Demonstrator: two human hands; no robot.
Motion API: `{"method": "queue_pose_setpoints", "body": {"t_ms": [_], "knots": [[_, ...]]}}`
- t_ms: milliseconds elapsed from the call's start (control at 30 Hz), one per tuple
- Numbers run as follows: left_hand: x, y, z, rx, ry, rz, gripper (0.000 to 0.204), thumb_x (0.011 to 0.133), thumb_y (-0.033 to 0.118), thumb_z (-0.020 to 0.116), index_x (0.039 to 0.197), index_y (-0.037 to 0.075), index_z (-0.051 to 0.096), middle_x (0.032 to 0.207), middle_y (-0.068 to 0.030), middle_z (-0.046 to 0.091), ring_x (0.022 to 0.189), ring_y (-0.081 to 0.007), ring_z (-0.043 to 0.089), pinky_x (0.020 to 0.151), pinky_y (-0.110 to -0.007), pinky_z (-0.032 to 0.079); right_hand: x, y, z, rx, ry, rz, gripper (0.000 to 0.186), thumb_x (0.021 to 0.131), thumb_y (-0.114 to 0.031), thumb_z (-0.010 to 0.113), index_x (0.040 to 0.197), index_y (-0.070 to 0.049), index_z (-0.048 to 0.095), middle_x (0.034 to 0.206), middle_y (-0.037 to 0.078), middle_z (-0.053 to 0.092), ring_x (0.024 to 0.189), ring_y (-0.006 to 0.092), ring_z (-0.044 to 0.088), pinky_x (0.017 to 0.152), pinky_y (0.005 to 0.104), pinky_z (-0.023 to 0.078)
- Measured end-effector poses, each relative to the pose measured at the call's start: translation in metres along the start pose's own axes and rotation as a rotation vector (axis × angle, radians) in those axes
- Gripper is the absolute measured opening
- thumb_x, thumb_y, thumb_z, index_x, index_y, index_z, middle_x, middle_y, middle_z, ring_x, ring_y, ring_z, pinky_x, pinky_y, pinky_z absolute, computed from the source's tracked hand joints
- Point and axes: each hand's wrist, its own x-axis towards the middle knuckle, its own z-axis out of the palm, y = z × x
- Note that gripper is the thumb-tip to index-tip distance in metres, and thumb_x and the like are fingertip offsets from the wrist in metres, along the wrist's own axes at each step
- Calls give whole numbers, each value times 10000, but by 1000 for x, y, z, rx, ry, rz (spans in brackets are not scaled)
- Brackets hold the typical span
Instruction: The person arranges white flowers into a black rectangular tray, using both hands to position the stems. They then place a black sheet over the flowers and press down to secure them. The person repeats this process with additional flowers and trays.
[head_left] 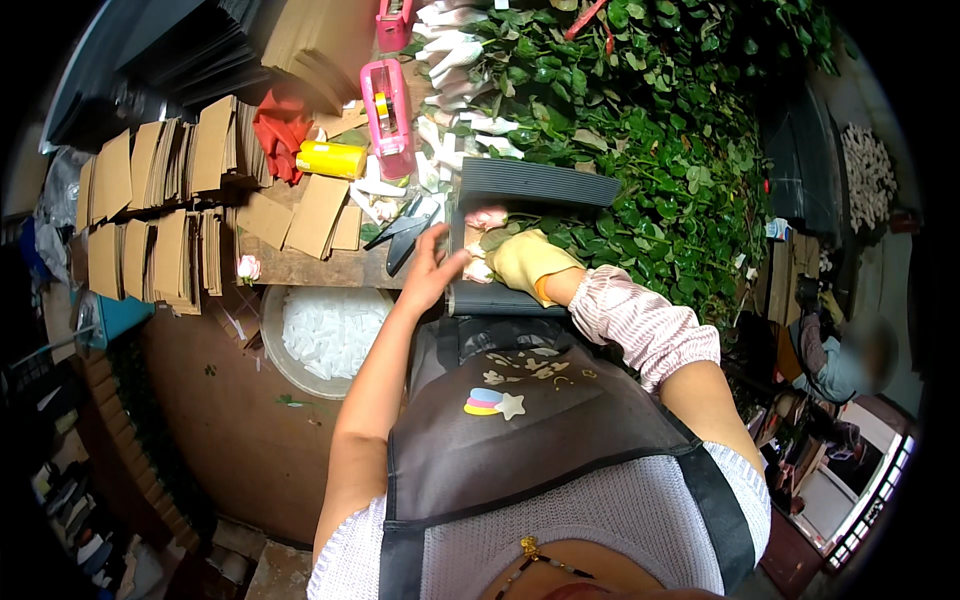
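Pale pink roses lie in a dark ribbed trough, with their blooms toward its left end. My right hand, in a yellow glove, reaches into the trough and is closed over a rose just behind the blooms. Its fingertips are partly hidden. Bare and with fingers apart, my left hand is beside the blooms at the trough's left end and holds nothing. Dark-handled scissors lie on the wooden table, just beyond my left hand.
Leafy rose stems are heaped beyond and right of the trough. White-wrapped blooms line their left side. Pink tape dispensers, a yellow roll, red cloth and cardboard pieces lie left. Below is a tub of white pieces.
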Motion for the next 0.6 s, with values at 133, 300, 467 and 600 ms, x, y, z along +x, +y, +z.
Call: {"method": "queue_pose_setpoints", "body": {"t_ms": [133,300,467,600], "knots": [[19,13,6,545,-108,87,1145,589,418,953,1469,64,312,1573,-303,163,1463,-471,174,1207,-507,224,1,-4,0,18,30,29,273,922,-233,591,1139,-132,722,1090,146,736,1020,348,705,877,460,542],[28,9,3,642,-153,126,1072,576,457,947,1380,60,359,1533,-330,179,1455,-494,156,1201,-527,198,-35,8,-13,286,380,52,325,884,-297,636,1131,-100,712,1003,156,746,963,344,718,836,471,558],[23,5,2,638,-179,158,906,607,429,939,1279,98,430,1536,-329,180,1473,-487,123,1192,-553,192,3,18,15,244,323,63,330,898,-305,612,1172,-140,696,992,151,744,947,355,718,794,483,556],[22,13,2,641,-230,140,738,651,412,924,1269,219,570,1577,-318,110,1478,-498,97,1192,-537,209,22,35,47,290,513,-80,318,904,-297,604,1164,-135,688,957,130,745,885,353,724,774,474,558]]}}
